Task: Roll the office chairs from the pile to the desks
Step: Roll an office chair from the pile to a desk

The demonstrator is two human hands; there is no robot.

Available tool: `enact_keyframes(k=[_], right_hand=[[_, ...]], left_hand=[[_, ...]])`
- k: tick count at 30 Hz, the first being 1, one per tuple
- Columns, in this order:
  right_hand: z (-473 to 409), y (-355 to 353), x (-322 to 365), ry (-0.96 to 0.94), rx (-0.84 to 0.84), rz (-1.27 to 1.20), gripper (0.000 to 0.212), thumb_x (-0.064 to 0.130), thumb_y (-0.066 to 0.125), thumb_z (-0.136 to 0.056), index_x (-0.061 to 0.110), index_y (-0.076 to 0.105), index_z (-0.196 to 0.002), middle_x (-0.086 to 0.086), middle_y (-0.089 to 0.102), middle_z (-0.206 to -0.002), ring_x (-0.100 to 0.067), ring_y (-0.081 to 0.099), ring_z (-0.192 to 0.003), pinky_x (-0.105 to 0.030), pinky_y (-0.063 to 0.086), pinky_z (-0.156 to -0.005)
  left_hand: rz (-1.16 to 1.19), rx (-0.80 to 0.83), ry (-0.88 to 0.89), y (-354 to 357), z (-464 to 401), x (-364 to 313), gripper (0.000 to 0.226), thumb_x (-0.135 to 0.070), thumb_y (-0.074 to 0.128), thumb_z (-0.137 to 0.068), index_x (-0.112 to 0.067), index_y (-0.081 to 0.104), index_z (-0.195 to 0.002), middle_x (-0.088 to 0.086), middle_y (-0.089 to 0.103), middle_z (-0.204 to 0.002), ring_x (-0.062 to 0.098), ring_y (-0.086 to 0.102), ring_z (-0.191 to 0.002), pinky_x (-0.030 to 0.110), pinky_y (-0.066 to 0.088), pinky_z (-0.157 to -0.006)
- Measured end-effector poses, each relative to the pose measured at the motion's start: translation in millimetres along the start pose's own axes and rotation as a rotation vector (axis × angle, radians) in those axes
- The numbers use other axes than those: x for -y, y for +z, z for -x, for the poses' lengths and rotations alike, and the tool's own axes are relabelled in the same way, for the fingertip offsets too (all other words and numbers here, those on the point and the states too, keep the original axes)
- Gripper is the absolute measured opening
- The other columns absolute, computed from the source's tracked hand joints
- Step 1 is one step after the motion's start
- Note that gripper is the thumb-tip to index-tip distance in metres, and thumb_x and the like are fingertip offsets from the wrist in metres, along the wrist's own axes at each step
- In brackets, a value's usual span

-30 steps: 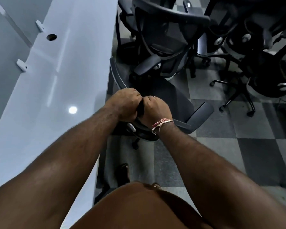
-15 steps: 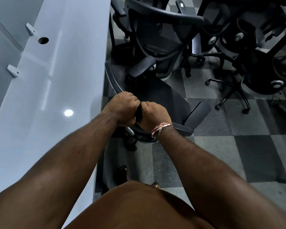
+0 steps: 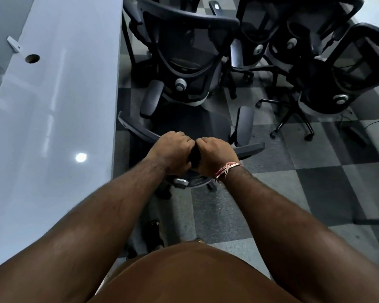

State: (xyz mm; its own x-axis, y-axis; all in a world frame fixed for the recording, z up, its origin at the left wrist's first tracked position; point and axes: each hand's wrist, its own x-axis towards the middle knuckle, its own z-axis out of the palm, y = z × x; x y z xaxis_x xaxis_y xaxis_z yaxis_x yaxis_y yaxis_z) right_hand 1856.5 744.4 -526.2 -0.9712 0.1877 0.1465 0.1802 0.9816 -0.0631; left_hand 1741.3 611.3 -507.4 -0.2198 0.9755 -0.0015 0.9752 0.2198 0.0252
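A black mesh-backed office chair with grey padded armrests (image 3: 197,125) is gripped at the middle of its backrest's top edge by both hands, set knuckle to knuckle. The left hand (image 3: 172,150) is curled tight round the black rim; the right hand (image 3: 214,155) is clenched on the same rim just beside it, a band of red and white thread (image 3: 227,169) tied at its wrist. The chair is stood just beside the long pale glossy desk (image 3: 53,119), its seat faced away from the person, its left armrest close to the desk's edge. Directly beyond this chair, a second black mesh office chair (image 3: 184,53) is seen from behind, its armrest touching or nearly touching the held chair's seat; which cannot be told. Further from the desk, a cluster of more black office chairs (image 3: 311,57) is crowded together on the grey and dark checkered carpet tiles (image 3: 315,189). A round cable hole (image 3: 32,58) is noted in the desk top.
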Motion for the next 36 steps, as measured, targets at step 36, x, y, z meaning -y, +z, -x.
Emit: enact_keyframes(k=[36], right_hand=[[124.8, -45.1, 17.3, 0.333, 0.361, 0.151, 0.018, 0.030, 0.059, -0.088, 0.025, 0.053, -0.072, 0.005, 0.057, -0.068, -0.023, 0.061, -0.065, -0.030, 0.038, -0.058]], left_hand=[[-0.092, 0.130, 0.088, 3.0, 18.9, -127.8, 0.050, -0.078, 0.052, -0.079, -0.028, 0.058, -0.076, -0.007, 0.068, -0.074, 0.023, 0.067, -0.065, 0.033, 0.052, -0.061]])
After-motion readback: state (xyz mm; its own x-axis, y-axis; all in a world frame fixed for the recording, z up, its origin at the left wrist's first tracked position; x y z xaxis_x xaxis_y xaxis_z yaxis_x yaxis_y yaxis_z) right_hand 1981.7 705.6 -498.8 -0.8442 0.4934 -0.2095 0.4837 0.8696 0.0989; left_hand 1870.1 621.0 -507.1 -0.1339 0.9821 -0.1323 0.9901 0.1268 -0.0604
